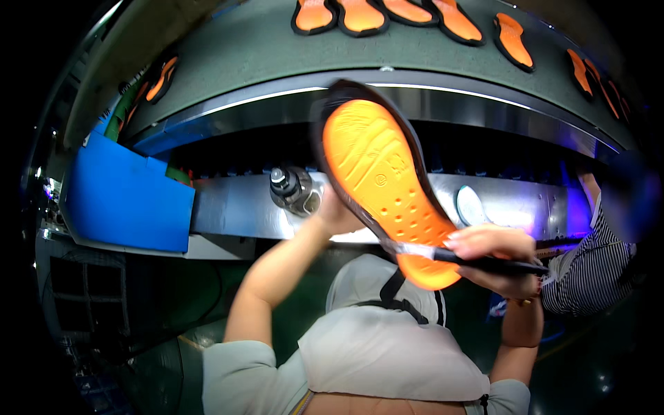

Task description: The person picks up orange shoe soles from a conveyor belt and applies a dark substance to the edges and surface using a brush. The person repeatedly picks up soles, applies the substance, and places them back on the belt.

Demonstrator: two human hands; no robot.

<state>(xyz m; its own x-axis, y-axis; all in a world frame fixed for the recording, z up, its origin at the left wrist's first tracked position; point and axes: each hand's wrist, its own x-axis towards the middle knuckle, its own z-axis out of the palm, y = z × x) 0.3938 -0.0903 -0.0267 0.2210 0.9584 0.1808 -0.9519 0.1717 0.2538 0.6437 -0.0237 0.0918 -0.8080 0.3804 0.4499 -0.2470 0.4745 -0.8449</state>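
My left hand (337, 213) grips an orange shoe sole with a black rim (377, 176) from behind and holds it up, tread side facing me. My right hand (494, 259) is closed on a dark-handled brush (477, 261); the pale bristles touch the sole's heel end near its lower edge. Both forearms rise from the bottom of the view, over my grey top.
A grey conveyor belt (263, 41) at the top carries several orange soles (360, 15). Below it runs a metal shelf (228, 204) with a small metal canister (294, 190) and a blue box (124, 197) at the left. Another person in a striped sleeve (588, 273) stands at the right.
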